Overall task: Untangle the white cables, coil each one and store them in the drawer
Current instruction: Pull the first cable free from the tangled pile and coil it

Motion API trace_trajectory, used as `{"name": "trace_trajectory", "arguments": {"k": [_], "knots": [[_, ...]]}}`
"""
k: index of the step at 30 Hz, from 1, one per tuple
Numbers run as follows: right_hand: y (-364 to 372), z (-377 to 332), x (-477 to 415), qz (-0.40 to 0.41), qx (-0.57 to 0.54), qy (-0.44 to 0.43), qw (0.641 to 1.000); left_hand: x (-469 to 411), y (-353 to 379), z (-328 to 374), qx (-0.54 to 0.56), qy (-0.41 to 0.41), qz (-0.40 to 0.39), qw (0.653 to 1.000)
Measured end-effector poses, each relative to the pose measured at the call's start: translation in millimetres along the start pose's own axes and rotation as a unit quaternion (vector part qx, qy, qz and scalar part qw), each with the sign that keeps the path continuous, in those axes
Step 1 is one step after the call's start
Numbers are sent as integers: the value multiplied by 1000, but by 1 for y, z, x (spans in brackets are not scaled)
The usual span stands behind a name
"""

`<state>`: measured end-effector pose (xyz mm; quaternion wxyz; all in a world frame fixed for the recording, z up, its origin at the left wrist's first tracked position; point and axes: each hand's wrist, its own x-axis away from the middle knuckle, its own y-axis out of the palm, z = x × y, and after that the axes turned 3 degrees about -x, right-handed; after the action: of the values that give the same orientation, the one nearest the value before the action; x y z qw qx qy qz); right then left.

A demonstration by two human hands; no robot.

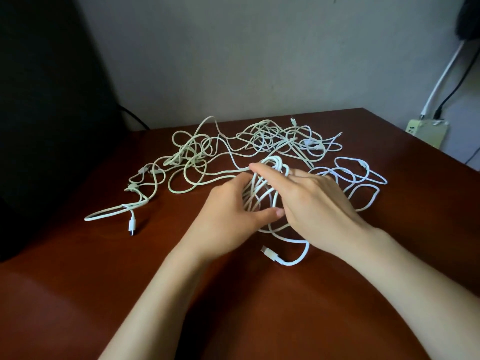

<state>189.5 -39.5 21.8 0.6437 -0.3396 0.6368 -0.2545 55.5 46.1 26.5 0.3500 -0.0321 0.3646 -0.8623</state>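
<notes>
1. A reddish-brown table is seen from above, with a person's two bare forearms reaching in from the bottom edge.
2. A loose tangle of white cables sprawls across the far half of the table, from left to right.
3. At the near edge of the tangle, both hands meet on a coil of several white loops.
4. The left hand grips the coil from the left. Its fingers curl into the loops and its thumb stretches right beneath them.
5. The right hand lies over the coil's right side, with the index finger straight along the top of the loops. Its other fingers are hidden, so I cannot tell whether they clasp anything.
6. A cable end with a white plug lies on the table just below the hands.
7. A pale power strip sits at the far right by the wall.
</notes>
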Motion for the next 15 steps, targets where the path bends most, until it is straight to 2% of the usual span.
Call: {"name": "trace_trajectory", "arguments": {"k": [3,6,12,15], "knots": [[0,1,1,-38,-13,13,999,1,2,2,-45,3,2,999],[4,3,1,-20,-17,22,999,-1,1,2,-32,-3,-30,999],[2,8,2,18,-43,25,999,-4,-1,-9,52,-24,-72,996],[-2,11,0,31,-78,50,995,-4,-6,-10,128,-54,-119,983]]}}
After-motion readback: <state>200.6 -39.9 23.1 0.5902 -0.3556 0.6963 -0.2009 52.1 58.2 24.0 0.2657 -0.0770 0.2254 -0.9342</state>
